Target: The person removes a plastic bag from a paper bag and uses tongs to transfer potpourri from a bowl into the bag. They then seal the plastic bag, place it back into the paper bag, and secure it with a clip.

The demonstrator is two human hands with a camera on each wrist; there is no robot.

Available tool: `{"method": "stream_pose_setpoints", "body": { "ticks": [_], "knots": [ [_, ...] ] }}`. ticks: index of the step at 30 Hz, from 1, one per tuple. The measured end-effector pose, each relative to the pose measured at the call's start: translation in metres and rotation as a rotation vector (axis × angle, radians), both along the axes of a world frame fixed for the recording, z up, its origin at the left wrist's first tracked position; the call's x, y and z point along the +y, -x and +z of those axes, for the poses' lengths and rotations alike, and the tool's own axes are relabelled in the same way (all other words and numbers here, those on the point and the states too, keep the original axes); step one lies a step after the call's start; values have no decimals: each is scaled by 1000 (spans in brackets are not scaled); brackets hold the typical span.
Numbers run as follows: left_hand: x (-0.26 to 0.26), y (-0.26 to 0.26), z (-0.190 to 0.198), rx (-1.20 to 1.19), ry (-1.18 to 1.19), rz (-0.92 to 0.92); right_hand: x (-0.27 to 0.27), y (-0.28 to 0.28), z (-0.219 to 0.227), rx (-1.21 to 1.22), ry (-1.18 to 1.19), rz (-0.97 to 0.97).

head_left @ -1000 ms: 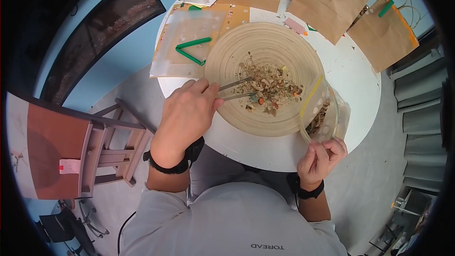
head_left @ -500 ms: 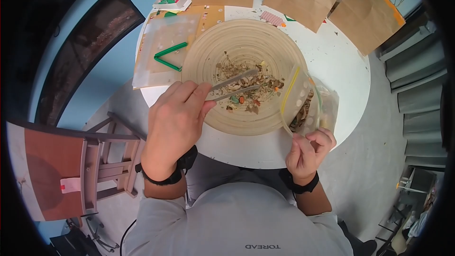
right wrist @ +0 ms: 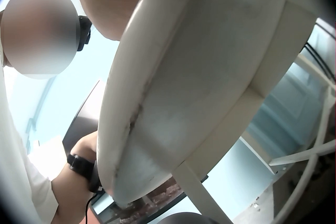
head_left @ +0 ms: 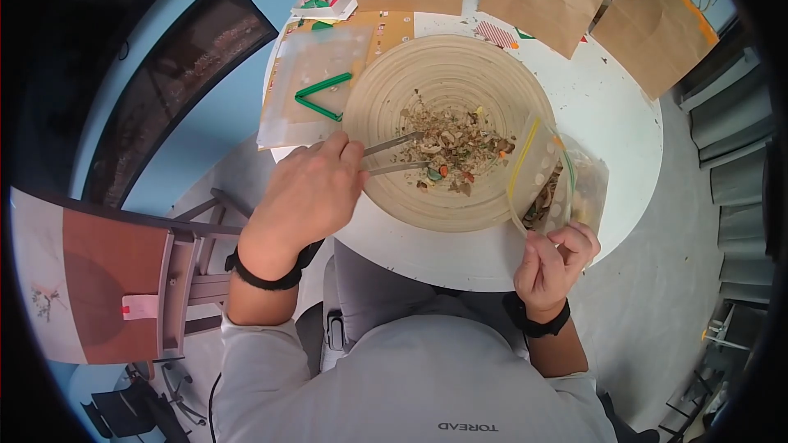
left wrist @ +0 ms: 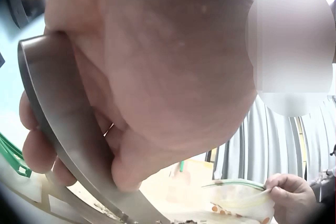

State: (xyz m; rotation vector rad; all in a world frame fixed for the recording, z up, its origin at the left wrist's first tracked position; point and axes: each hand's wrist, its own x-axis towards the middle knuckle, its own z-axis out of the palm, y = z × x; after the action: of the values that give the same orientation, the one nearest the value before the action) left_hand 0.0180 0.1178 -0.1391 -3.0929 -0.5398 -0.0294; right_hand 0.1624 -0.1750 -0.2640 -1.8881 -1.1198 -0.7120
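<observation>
My left hand [head_left: 312,189] grips metal tongs [left wrist: 55,98] by their bent end, the two arms spread apart. Their tips reach the left edge of a heap of dried plant bits [head_left: 460,146], brown flakes with a few orange and green pieces. The heap lies in a wide round wooden tray [head_left: 394,74]. At the tray's right rim, my right hand [head_left: 560,262] pinches the lower edge of the mouth of a clear zip bag [head_left: 533,168]. Brown pieces lie inside the bag, whose mouth gapes toward the tray. The right wrist view mostly catches the table's underside [right wrist: 199,77].
Brown paper bags [head_left: 550,0] stand along the far edge of the round white table [head_left: 611,131]. Left of the tray, a green clip [head_left: 320,97] lies on translucent bags [head_left: 287,74]. A white box [head_left: 328,0] holds coloured clips. A brown chair [head_left: 205,262] stands at left.
The tongs moved right over the heap, then back to its left side with arms still apart. My right hand kept hold of the zip bag at the tray's rim. The head view shifted slightly.
</observation>
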Motion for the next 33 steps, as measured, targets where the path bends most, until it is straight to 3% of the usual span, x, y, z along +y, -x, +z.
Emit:
{"method": "stream_pose_setpoints", "body": {
  "ticks": [6, 15, 21, 27, 30, 33],
  "knots": [
    [8, -12, -3, 38, -80, -75, 1, 1, 2, 15, -4, -1],
    [14, -18, -17, -95, -149, -200, 2, 1, 4, 27, 10, 14],
    [-9, -22, 2, -227, -59, -187, 4, 0, 6, 15, -19, 21],
    [-53, -47, 7, -313, 115, -377, 6, 0, 5, 4, -29, 15],
    [-56, -52, 4, -317, 173, -366, 3, -1, 4, 8, -28, 5],
    [-28, -39, 6, -285, 87, -248, 2, 0, 4, 11, -37, -3]
  ]
}}
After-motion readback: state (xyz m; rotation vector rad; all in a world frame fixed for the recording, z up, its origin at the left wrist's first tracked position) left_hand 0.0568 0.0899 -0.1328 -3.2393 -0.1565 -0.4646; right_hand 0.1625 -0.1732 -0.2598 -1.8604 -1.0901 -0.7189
